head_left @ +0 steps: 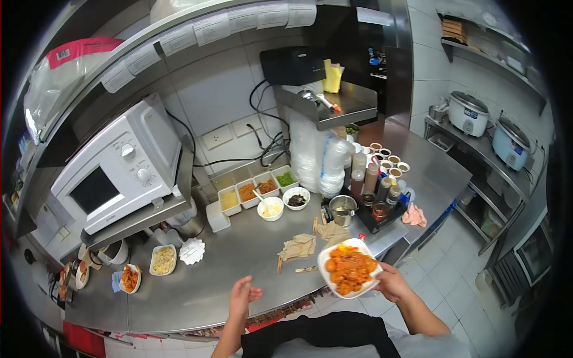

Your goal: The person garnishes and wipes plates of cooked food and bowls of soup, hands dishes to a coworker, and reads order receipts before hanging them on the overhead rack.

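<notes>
My right hand [393,283] grips the right rim of a white square bowl [323,258] heaped with orange-red sauced pieces of food [347,268]. The bowl is in front of my body, over the counter's front edge. My left hand [243,293] is raised near the front edge of the steel counter [203,292], its fingers apart and nothing in it. Beyond the bowl lie crumpled brown cloths [297,246] and a steel pot [343,210].
A white microwave [122,167] stands on a shelf at the left. Topping containers [228,200] and white bowls [270,209] line the back. Sauce bottles [370,177] and small sauce cups [394,172] are at the right. Two rice cookers [469,114] stand on a far rack.
</notes>
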Tool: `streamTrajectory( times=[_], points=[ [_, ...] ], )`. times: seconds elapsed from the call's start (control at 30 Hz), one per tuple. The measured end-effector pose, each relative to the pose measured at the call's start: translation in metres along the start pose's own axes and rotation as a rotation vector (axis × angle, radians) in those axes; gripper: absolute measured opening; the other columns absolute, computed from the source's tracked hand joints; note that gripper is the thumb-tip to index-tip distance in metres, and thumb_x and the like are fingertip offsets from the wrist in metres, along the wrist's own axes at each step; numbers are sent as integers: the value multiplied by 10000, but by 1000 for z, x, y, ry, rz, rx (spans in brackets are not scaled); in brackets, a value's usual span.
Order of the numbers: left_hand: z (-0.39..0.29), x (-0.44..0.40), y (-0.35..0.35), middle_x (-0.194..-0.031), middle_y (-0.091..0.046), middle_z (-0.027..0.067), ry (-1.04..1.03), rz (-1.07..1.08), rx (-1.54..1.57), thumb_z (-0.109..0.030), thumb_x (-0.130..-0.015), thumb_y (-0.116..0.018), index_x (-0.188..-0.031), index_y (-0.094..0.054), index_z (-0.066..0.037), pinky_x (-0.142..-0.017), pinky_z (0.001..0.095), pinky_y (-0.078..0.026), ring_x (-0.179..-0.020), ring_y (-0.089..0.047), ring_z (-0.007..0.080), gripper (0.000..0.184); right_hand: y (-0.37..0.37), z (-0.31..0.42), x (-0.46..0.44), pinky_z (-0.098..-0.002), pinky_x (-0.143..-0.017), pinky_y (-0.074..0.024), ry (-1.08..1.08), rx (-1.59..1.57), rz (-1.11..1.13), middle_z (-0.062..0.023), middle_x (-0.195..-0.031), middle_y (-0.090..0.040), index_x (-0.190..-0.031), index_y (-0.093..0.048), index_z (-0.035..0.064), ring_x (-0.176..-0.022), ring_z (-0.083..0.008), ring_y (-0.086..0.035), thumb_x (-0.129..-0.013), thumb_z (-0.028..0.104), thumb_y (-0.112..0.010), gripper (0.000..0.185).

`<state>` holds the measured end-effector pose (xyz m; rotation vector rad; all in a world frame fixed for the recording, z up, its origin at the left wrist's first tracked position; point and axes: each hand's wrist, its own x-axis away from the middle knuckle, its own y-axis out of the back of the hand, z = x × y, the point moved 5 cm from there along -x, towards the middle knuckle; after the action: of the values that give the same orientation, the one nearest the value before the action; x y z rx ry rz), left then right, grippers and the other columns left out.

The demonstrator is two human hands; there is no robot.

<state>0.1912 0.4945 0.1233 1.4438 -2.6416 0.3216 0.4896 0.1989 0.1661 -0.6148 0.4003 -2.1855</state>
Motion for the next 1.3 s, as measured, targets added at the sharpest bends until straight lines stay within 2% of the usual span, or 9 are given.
streamTrajectory(
  times=[0.2, 0.3, 0.4, 0.5, 0.6, 0.8, 0.93, 1.13, 1.3],
  points=[
    [43, 22, 13, -786, -629, 114, -27, -214, 82, -136, -928, -460, -1098, -493, -27, -592, 238, -489, -648, -605, 146, 204, 127, 36, 30, -335, -588, -566, 209, 100, -411, -127, -990, -636, -1148, -520, 2, -767, -229, -661, -811, 51, -421, 355],
    [37, 19, 13, -775, -624, 86, -110, -295, -3, -120, -916, -472, -1093, -497, -21, -607, 238, -484, -650, -593, 125, 204, 185, 76, 29, -333, -612, -549, 294, 106, -614, -129, -965, -630, -1114, -523, -9, -779, -217, -644, -823, 45, -371, 333],
    [33, 20, -2, -850, -618, 81, -115, -417, -65, -110, -913, -472, -1114, -499, -15, -698, 257, -480, -753, -590, 132, 224, 258, 115, 4, -360, -693, -542, 392, 146, -704, -148, -989, -602, -1104, -489, -39, -795, -239, -627, -840, 65, -369, 307],
    [56, 14, -20, -967, -595, 87, -383, -542, -311, -113, -903, -500, -1151, -498, -13, -808, 283, -452, -886, -567, 158, 267, 323, 148, -40, -352, -662, -552, 458, 98, -812, -148, -982, -601, -1097, -483, -36, -770, -239, -627, -870, 94, -375, 284],
    [57, 15, -72, -1154, -509, 157, -357, -701, -633, -84, -865, -521, -1186, -483, 4, -915, 357, -391, -1061, -488, 259, 335, 410, 165, -105, -335, -618, -560, 465, 41, -944, -131, -942, -611, -1077, -495, -31, -740, -232, -629, -894, 129, -393, 263],
    [48, 11, -156, -1209, -469, 206, -446, -793, -1001, -59, -793, -541, -1194, -484, 0, -1000, 428, -302, -1149, -420, 363, 410, 552, 195, -254, -365, -621, -562, 443, -32, -737, -158, -1030, -598, -1106, -507, -37, -800, -267, -629, -931, 179, -418, 292],
    [27, 9, -215, -1237, -445, 191, -457, -819, -1125, -59, -788, -572, -1159, -522, -44, -1004, 430, -293, -1180, -389, 354, 375, 586, 228, -336, -399, -688, -560, 351, 99, -707, -190, -1113, -546, -1182, -429, -82, -871, -311, -606, -966, 146, -311, 335],
    [34, -16, -295, -1180, -479, 147, -509, -624, -1124, -43, -739, -609, -1063, -542, -60, -963, 439, -329, -1131, -418, 363, 331, 597, 283, -458, -405, -777, -554, 283, 109, -554, -197, -1163, -507, -1228, -397, -72, -977, -317, -576, -942, 125, -411, 347],
    [32, -23, -316, -1150, -504, 145, -488, -639, -1111, 8, -735, -580, -1029, -542, -49, -947, 431, -352, -1104, -447, 358, 302, 586, 283, -510, -413, -810, -532, 229, 220, -690, -193, -1120, -499, -1248, -351, -85, -917, -279, -576, -901, 23, -416, 370]
  ],
)
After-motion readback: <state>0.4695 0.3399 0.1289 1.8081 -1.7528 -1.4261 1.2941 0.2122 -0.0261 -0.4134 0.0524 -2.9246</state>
